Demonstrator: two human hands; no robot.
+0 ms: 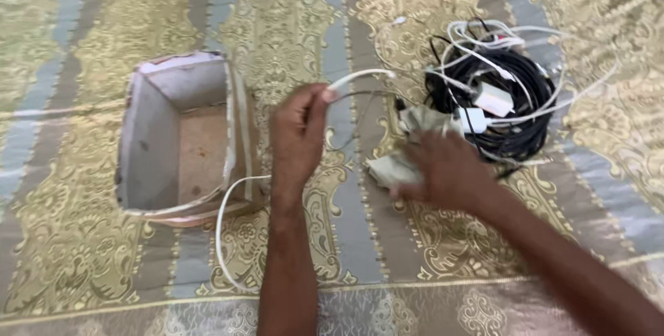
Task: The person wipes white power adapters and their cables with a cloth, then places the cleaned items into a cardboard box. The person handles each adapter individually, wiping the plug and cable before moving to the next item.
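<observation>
White cable (360,76): pinched in left hand (296,143), partly hidden behind it.
Right hand (446,170): blurred, grasping pale adapter (391,168).
Nearby: cable tangle (498,101), open box (181,139).

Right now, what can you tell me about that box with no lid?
The box is small, squarish and open on top, with greyish inner walls, a brownish stained floor and worn pale edges that look like cardboard. It seems empty. It sits upright on the gold patterned cloth, left of the left hand. A white cable curves past its near right corner.
</observation>
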